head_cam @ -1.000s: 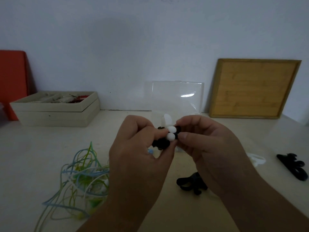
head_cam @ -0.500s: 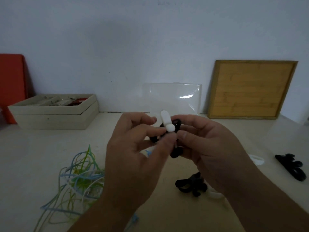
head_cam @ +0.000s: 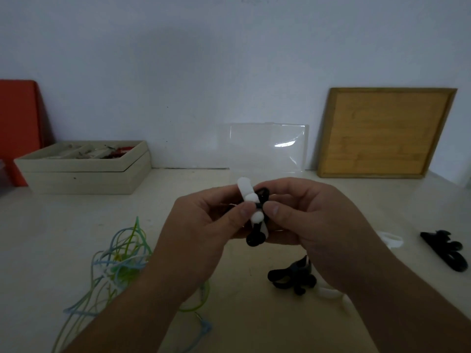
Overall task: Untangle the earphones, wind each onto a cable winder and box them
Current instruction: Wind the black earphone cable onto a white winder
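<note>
Pale table (head_cam: 51,250) holds it all. Near left, my earphones (head_cam: 122,261) lie too knotted to count. My left hand (head_cam: 201,240) pinches one white winder (head_cam: 246,191), my right hand (head_cam: 313,225) one black winder (head_cam: 254,239), to pull them apart, I think. Two loose black winders (head_cam: 290,276) and two loose white winders (head_cam: 390,239) lie right. One clear box (head_cam: 267,149) stands far.

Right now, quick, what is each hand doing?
Left hand: closed, pinching the black and white winders.
Right hand: closed, pinching the same winders.
</note>
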A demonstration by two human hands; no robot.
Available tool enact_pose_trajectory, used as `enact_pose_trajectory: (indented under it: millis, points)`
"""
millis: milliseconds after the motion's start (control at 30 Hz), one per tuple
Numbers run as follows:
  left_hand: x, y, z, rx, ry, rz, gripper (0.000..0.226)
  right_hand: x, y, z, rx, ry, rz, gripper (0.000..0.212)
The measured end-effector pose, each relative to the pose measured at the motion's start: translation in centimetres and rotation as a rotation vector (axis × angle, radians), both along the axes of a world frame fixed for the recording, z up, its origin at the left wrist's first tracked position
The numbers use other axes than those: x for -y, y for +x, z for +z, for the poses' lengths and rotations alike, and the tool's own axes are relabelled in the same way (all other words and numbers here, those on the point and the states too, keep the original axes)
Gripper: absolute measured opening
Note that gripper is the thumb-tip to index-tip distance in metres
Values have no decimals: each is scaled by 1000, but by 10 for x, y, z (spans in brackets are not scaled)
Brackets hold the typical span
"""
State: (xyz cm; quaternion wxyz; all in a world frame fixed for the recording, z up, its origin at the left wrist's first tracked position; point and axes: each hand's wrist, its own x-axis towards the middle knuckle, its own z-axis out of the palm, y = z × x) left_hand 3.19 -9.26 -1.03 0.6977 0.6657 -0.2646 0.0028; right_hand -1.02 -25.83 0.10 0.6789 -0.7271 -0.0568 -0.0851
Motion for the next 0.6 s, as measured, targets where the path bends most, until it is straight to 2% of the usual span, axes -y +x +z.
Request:
enact_pose_trajectory:
  millis: [133, 267, 367, 600]
  points:
    - [1, 2, -2, -99, -76, -97, 34, 3, 0, 1, -4, 7, -10, 23]
    - [6, 1, -7, -230, -168, -99, 35, 4, 1, -1, -6, -7, -11, 23]
    - [5, 1, -5, -267, -193, -109, 30, 4, 1, -1, 2, 5, -19, 24]
    - [4, 3, -7, -356, -261, -150, 35, 6, 1, -1, -19, 3, -7, 25]
